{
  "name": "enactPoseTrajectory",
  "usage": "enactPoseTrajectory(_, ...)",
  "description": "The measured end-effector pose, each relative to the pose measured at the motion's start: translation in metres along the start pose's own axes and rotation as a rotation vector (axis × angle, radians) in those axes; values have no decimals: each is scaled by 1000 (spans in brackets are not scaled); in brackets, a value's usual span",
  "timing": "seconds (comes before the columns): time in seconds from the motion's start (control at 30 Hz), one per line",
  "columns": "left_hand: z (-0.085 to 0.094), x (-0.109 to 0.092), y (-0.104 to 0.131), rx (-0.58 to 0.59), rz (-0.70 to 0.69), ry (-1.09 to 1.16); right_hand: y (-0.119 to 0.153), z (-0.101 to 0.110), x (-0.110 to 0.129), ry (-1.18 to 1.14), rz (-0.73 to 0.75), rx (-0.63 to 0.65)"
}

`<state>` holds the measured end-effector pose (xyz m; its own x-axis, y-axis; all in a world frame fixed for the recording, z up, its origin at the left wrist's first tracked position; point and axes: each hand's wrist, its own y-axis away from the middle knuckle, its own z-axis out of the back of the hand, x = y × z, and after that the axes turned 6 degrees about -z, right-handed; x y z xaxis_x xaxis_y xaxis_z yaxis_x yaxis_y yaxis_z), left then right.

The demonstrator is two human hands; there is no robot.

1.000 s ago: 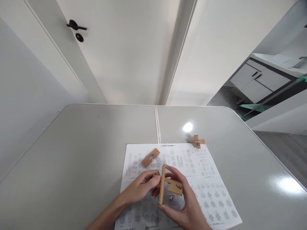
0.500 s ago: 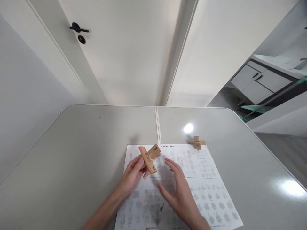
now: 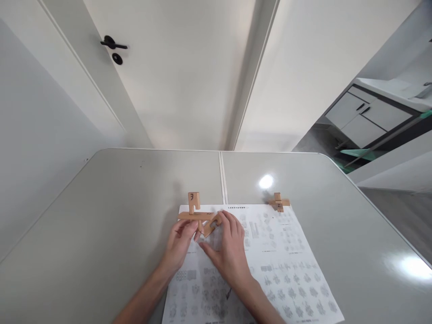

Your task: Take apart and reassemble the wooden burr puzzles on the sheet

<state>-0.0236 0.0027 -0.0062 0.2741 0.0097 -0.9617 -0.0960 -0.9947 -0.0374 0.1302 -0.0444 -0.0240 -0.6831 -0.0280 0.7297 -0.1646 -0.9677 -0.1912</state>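
My left hand point(image 3: 178, 245) is closed on wooden burr-puzzle pieces above the paper. A flat bar point(image 3: 189, 216) lies crosswise at its fingertips, and an upright notched piece point(image 3: 194, 201) marked 3 stands up from that bar. Below the bar's right end a tilted notched piece point(image 3: 212, 226) shows a curved cutout. My right hand point(image 3: 229, 252) curls around this tilted piece, with its fingertips at the right end and the thumb lower left. Where the pieces meet is partly hidden by the fingers.
A printed sheet point(image 3: 297, 256) with rows of small figures lies under my hands on the grey table point(image 3: 101, 216). At its far right corner sits a cross-shaped wooden assembly point(image 3: 278, 202). A white door point(image 3: 175, 81) stands beyond the table.
The held pieces have turned, so the bar lies nearly level and the piece marked 3 points up. My right hand has moved left and closed from open onto a notched piece.
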Motion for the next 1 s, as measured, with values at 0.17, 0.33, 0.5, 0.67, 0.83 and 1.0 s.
enactPoseTrajectory(0.17, -1, 0, 3, 14, 8, -63, -4, -3, -1, -22, 20, -28)
enactPoseTrajectory(0.33, -3, -4, 4, 36, 18, -130, -8, 2, -3, -57, 22, -44)
enactPoseTrajectory(0.5, -2, -4, 5, 35, 27, -174, -8, 16, -7, -136, -28, -32)
enactPoseTrajectory(0.67, 0, 0, 4, 29, 24, -189, -7, 38, -6, -256, -93, -35)
enactPoseTrajectory(0.83, 0, 2, 5, 28, 31, -192, -5, 54, 2, -446, -189, -14)
enactPoseTrajectory(1.0, -2, 0, 6, 42, 43, -222, -4, 63, 8, -722, -177, 20)
